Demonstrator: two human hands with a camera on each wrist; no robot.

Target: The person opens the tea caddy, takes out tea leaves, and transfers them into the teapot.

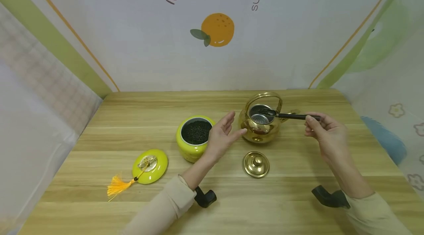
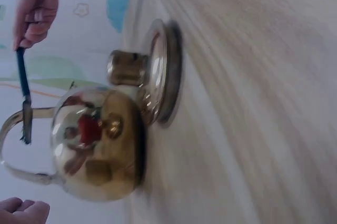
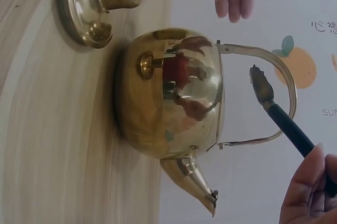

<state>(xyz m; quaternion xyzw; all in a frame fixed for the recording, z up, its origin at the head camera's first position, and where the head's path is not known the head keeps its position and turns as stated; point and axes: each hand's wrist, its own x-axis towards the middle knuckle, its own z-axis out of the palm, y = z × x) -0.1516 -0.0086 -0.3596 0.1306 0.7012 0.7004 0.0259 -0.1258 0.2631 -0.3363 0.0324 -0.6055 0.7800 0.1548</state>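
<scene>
A small scoop (image 1: 293, 116) with a black handle carries dark loose tea leaves; my right hand (image 1: 328, 135) pinches its handle end. In the right wrist view the scoop's bowl (image 3: 261, 87) hangs above the brass teapot (image 3: 174, 92), inside the arch of its handle. Uncovered, the teapot shows a perforated metal strainer (image 1: 260, 118) inside. My left hand (image 1: 223, 137) is held with extended fingers between the teapot and a yellow jar (image 1: 193, 152) of dark tea leaves. Its thumb comes near the teapot's side; whether they touch I cannot tell.
The brass lid (image 1: 256, 164) lies in front of the teapot, knob up. At the left is the jar's yellow lid (image 1: 155, 170) with an orange tassel (image 1: 118, 187). All stand on a wooden table (image 1: 281, 205), with a printed cloth (image 1: 159, 54) hanging behind.
</scene>
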